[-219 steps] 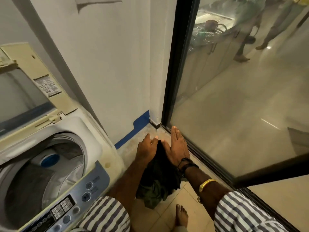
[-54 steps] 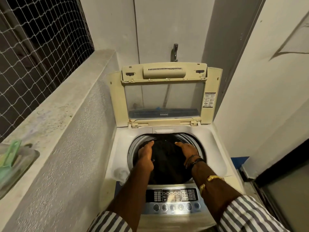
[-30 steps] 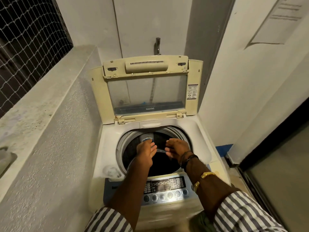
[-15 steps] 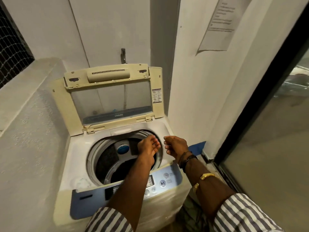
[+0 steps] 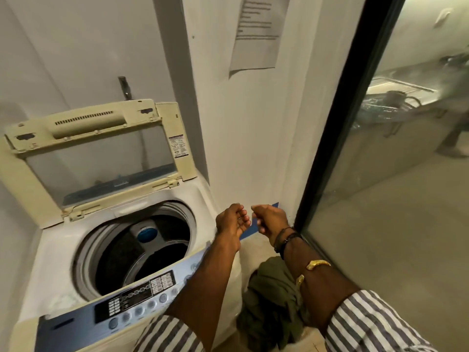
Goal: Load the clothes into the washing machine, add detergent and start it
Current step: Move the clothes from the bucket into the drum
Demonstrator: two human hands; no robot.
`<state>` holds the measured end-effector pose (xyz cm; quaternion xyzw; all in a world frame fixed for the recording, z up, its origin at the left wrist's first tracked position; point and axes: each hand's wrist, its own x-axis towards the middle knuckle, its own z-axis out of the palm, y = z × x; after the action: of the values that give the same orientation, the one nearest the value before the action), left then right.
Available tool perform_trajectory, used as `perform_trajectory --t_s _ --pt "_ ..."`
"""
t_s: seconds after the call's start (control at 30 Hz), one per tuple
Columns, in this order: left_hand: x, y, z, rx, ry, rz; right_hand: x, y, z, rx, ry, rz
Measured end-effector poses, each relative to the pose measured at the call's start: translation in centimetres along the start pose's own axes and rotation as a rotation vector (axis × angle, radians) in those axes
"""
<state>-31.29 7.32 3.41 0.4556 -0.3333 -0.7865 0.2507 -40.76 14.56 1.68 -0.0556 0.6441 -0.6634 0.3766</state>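
Head view: right forearm (image 5: 322, 283) partly covers olive clothes (image 5: 269, 301); drum (image 5: 142, 252) murky.

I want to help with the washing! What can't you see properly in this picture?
Head view:
Paper notice: print too small, top cut off by the frame.
Control panel: labels blurred, right end behind the left forearm.
Olive clothes on the floor: partly behind the right forearm.
Drum: too dark inside.

Paper notice (image 5: 256, 34) on wall (image 5: 241, 135), tap (image 5: 124, 87) lt, black-framed glass door (image 5: 396, 212) rt, blue tape (image 5: 274, 206)
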Motion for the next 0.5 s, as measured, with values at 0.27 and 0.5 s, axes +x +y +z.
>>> perform_trajectory --t_s 0.27,0.5 --pt "-0.2 -5.6 5.3 0.071 0.021 -0.045 0.9 0.5 -8.0 0.029 0.055 0.033" --pt "0.0 -11.0 7.2 0.116 0.056 -0.116 1.1 3.4 -13.2 0.021 0.083 0.128"
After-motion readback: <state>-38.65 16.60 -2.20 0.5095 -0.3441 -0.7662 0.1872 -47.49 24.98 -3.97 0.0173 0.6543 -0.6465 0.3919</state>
